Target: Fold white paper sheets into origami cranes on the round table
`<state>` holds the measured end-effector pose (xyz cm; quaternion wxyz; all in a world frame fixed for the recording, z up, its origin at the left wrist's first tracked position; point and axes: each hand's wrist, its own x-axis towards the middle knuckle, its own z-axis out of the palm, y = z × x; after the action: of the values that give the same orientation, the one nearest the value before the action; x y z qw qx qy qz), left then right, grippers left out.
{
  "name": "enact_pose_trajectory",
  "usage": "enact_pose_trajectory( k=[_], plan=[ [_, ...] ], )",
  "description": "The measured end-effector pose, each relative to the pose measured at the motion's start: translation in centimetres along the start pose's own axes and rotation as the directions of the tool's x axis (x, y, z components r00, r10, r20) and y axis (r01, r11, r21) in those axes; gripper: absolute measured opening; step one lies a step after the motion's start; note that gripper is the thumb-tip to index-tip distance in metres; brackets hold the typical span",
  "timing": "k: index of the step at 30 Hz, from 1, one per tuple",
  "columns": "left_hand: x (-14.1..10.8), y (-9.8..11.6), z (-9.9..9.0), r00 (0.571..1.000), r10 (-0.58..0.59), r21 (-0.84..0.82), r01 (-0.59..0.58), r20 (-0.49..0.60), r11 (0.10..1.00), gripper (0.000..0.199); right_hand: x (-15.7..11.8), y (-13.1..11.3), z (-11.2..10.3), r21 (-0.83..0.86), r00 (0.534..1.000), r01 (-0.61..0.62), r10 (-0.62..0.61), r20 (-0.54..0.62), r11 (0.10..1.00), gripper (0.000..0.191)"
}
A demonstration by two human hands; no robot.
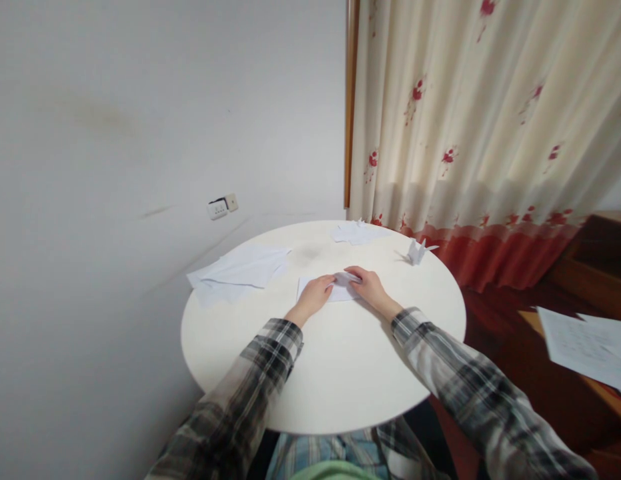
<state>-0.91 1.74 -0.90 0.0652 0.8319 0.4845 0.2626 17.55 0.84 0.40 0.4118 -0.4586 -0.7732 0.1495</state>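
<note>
A folded sheet of white paper (342, 292) lies on the round white table (335, 393) in front of me. My left hand (318, 292) grips it from the left, fingertips and thumb closed at its folded edge. From the right, my right hand (366, 284) pinches the raised far edge of the same paper. Part of the sheet is hidden under my fingers. Beyond my right hand stands a folded white paper crane (417, 252), apart from it.
Loose white sheets (240, 270) lie at the table's left. More paper (363, 233) with a small folded piece sits at the far edge. A wall with a socket (217, 209) is on the left, a flowered curtain (470, 133) behind. Written sheets (585, 340) lie at right.
</note>
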Motion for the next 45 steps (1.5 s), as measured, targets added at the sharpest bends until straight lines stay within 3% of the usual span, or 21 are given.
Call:
enact_pose_trajectory(
  k=[3,7,16,22,40,45],
  plan=[
    [0.0,-0.1,-0.1,1.0,-0.003,0.032,0.003,-0.008,0.999,0.034,-0.3,-0.4,0.3,0.026,0.995,0.065,-0.067,0.077,0.998,0.037],
    [0.1,-0.2,-0.1,1.0,-0.008,0.024,0.008,-0.004,1.0,0.029,-0.5,-0.2,0.7,-0.008,0.986,0.066,-0.064,0.152,0.998,0.038],
    [0.1,-0.3,0.0,0.998,-0.058,0.054,0.058,-0.01,0.997,0.038,-0.6,-0.4,0.7,0.0,0.975,0.094,-0.092,0.201,0.996,0.031],
    [0.2,-0.7,0.1,1.0,-0.001,0.085,0.001,0.005,0.996,0.039,-0.7,-1.0,0.5,0.02,0.974,0.098,-0.1,0.203,0.995,0.016],
    [-0.2,-0.3,0.1,0.999,-0.002,0.205,-0.006,0.041,0.979,0.04,-0.5,-0.9,0.8,0.068,0.969,0.155,-0.165,0.185,0.986,0.016],
    [-0.2,-0.1,0.0,0.995,-0.028,0.225,0.006,0.096,0.974,0.045,-0.6,-0.6,0.9,0.085,0.967,0.175,-0.188,0.17,0.981,0.012]
  ],
)
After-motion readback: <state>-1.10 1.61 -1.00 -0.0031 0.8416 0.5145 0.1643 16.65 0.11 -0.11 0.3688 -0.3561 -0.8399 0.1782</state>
